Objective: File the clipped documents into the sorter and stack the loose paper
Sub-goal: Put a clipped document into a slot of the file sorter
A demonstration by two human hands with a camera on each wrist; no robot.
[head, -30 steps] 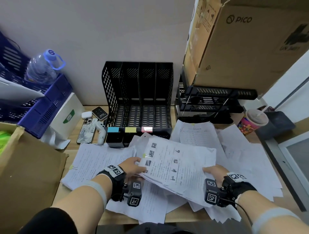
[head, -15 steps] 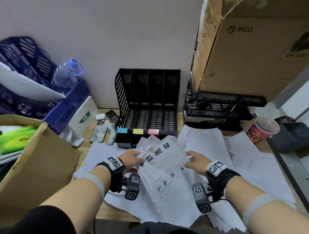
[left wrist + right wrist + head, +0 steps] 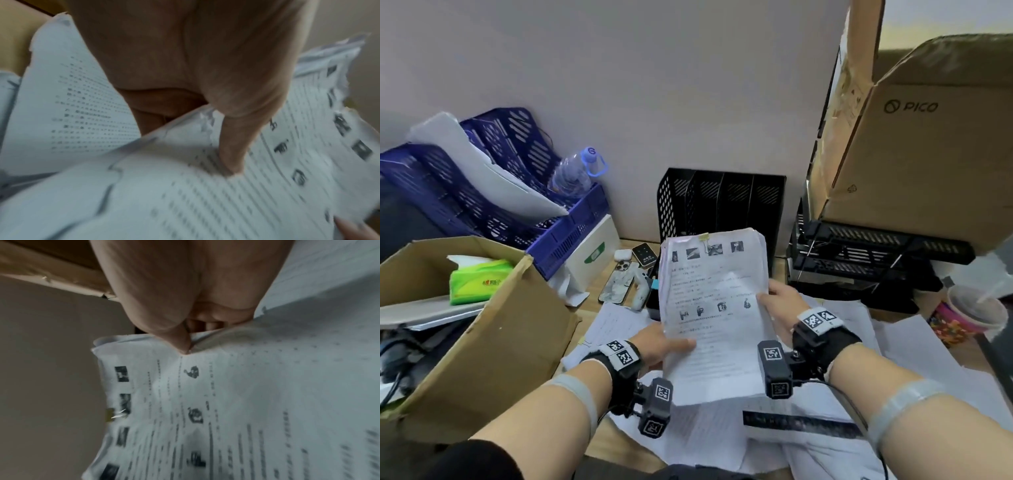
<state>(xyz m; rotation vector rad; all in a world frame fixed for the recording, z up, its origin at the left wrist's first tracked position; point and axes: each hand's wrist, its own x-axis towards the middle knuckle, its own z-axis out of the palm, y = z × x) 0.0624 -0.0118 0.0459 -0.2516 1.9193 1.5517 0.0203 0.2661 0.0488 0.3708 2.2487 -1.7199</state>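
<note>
While you hold the clipped papers (image 3: 714, 308) up with both hands, the black sorter (image 3: 722, 202) waits right behind them.

Your left hand (image 3: 659, 346) pinches the left edge and your right hand (image 3: 779, 305) pinches the right edge, so the pages stay flat and don't flop. The yellow clip (image 3: 703, 237) sits on top, away from your fingers. Loose paper (image 3: 914, 346) lies spread on the tabletop (image 3: 619, 442) below, not stacked yet.

Wooden desk (image 3: 619, 442) against the wall: loose paper (image 3: 914, 346) spread across the lower right, black sorter (image 3: 722, 198) at center, phone (image 3: 619, 281) just left of it.
</note>
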